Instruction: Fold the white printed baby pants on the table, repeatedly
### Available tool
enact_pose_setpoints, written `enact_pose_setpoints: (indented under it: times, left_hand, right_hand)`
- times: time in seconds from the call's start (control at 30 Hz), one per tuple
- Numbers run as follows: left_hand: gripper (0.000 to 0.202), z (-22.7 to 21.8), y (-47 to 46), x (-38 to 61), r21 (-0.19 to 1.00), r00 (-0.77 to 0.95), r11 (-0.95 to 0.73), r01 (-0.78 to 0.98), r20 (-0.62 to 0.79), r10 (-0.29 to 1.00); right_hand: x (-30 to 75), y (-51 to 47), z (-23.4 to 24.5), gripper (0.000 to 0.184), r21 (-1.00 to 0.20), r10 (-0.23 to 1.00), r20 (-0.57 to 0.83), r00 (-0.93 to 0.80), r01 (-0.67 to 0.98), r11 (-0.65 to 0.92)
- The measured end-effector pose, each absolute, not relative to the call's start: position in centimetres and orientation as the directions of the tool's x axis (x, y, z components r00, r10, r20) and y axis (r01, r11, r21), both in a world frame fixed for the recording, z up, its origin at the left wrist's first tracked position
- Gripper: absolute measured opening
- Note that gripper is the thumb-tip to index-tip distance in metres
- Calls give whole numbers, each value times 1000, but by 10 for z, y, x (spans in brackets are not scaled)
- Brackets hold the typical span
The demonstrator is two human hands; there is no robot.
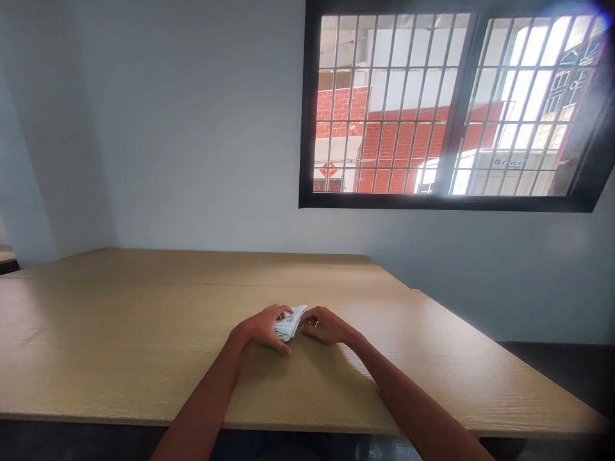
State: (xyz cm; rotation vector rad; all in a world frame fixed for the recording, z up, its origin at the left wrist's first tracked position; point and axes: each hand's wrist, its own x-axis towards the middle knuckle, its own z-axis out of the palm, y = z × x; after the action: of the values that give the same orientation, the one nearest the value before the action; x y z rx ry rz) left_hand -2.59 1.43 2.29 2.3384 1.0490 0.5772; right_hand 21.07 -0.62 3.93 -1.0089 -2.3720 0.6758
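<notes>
A small white cloth [287, 328], folded and rolled in layers at its near end, lies on the wooden table with a pointed corner sticking up to the right. It has a faint printed mark on top. My left hand [264, 326] curves around its left side, fingers over the far edge and thumb stretched along the near side. On the right, my right hand [324, 325] is curled, with thumb and fingertips pinched together at the cloth's right edge. Some of the right fingertips are hidden, so the exact hold there is hard to make out.
The wide light-wood table [144, 358] has its front edge close to me and its right edge slanting away. A seam runs across its far part. Behind it stands a pale wall [202, 128] with a dark-framed barred window [451, 202].
</notes>
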Motion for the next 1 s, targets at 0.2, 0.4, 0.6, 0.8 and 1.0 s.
enact_pose_setpoints:
  times: [0.2,0.4,0.6,0.8,1.0]
  left_hand:
    - [35,26,20,-22,631,539,-594,499,311,783]
    - [30,26,24,-19,712,471,-562,420,359,806]
    - [57,28,16,-16,827,327,-507,244,422,845]
    - [42,34,13,-20,855,461,-494,160,378,803]
    - [46,45,5,-26,878,544,-458,141,318,776]
  right_hand:
    - [205,-1,28,26,-505,723,402,-562,522,687]
    - [202,-6,24,19,-424,685,496,-534,539,728]
    - [199,0,20,16,-432,660,628,-413,521,736]
    - [203,3,16,10,-465,724,559,-404,570,677]
    - [204,-3,22,6,-430,720,476,-504,581,691]
